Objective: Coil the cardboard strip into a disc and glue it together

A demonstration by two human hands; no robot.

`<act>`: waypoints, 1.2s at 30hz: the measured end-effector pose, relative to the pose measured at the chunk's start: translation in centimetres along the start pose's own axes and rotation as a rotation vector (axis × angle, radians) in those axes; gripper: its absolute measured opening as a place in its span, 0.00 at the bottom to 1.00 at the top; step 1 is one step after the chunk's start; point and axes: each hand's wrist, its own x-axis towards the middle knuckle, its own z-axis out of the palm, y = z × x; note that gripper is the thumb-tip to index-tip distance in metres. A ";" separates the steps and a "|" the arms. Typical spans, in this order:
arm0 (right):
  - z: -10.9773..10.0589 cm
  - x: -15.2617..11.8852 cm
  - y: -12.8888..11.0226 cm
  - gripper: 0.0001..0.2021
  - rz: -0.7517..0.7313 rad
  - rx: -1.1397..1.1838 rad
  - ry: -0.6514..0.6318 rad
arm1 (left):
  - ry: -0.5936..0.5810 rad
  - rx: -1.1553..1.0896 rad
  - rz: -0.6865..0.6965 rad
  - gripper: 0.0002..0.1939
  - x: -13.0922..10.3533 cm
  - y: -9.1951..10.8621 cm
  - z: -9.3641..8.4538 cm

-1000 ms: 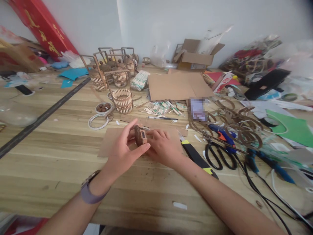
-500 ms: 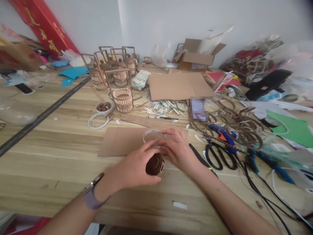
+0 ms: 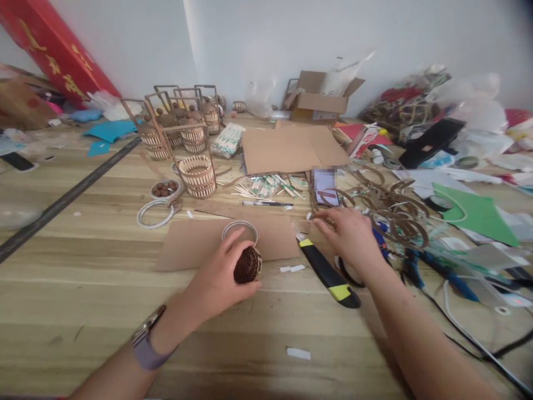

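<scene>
Since 0.5 s ago, the right hand (image 3: 352,236) has left the white ring (image 3: 240,229) and now reaches right of the flat brown cardboard sheet (image 3: 195,247), fingers loosely spread over brown cardboard strips (image 3: 400,214), beyond the black-and-yellow utility knife (image 3: 328,272). At the sheet's near edge, the left hand (image 3: 220,278) pinches a dark brown corrugated cardboard roll (image 3: 247,265).

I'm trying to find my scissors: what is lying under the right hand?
Under the right hand, part of a black loop shows, perhaps a scissors handle, and beside it a blue tool on the wooden table. The hand covers the rest, so blades cannot be seen.
</scene>
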 end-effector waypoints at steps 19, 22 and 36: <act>-3.0 -2.8 -4.0 0.08 -0.706 0.336 -0.025 | -0.067 -1.188 0.008 0.31 -0.9 0.4 -1.2; -2.5 -2.9 -3.6 0.07 -0.695 0.326 -0.107 | 0.124 -1.212 0.063 0.30 -0.8 0.4 -1.9; -2.8 -3.1 -3.0 0.08 -0.681 0.232 -0.136 | 0.047 -1.289 -0.029 0.29 -0.4 0.2 -1.1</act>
